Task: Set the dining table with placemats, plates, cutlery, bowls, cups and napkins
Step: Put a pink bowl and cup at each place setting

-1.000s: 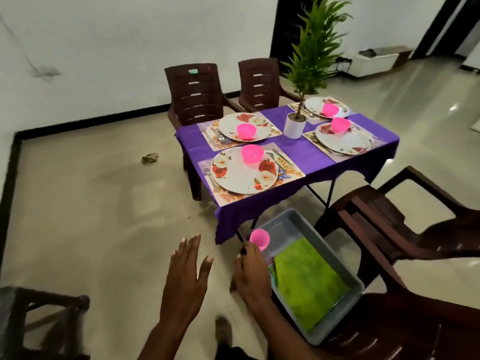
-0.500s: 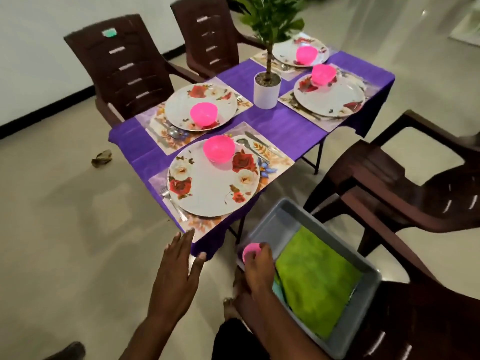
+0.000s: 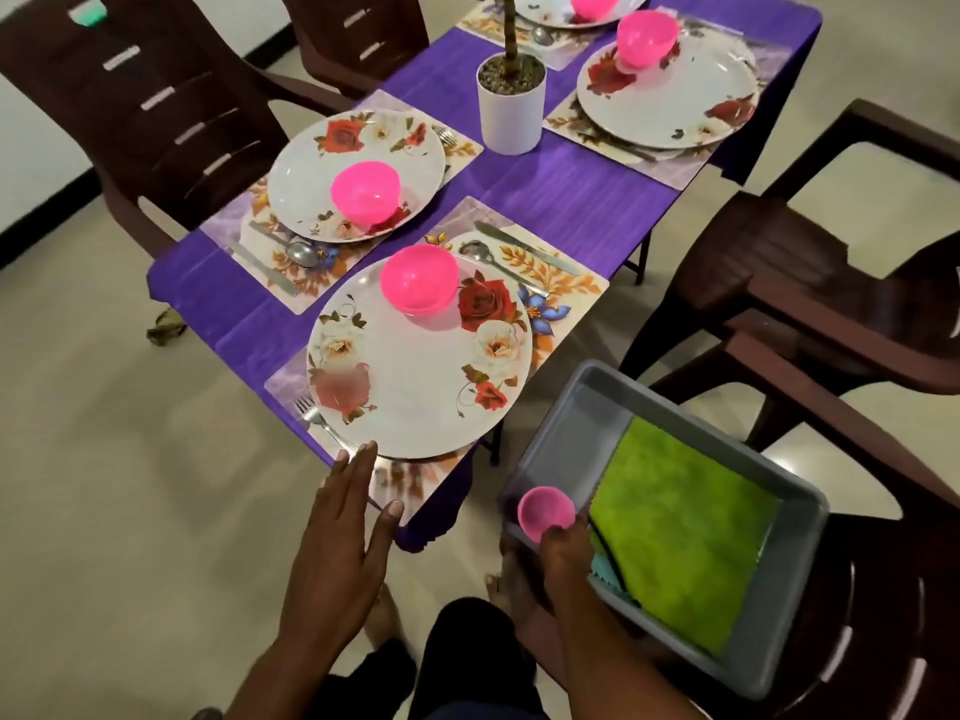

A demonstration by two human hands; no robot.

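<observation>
- Right hand: fingers curled round a small pink cup, held at the near-left corner of a grey tray, with the cup's open mouth turned toward the camera.
- Tray: sits on a dark chair just right of the table; a green napkin lies flat inside it, with a pale blue edge showing beneath at its near side.
- Left hand: fingers straight and spread, holding nothing; fingertips reach the near rim of the nearest plate at the table corner.
- Nearest setting: floral placemat on a purple tablecloth; the plate carries a pink bowl; a fork lies to its left, a spoon and knife at its far right.
- Other settings: three more plates, each with a pink bowl, around a white plant pot.
</observation>
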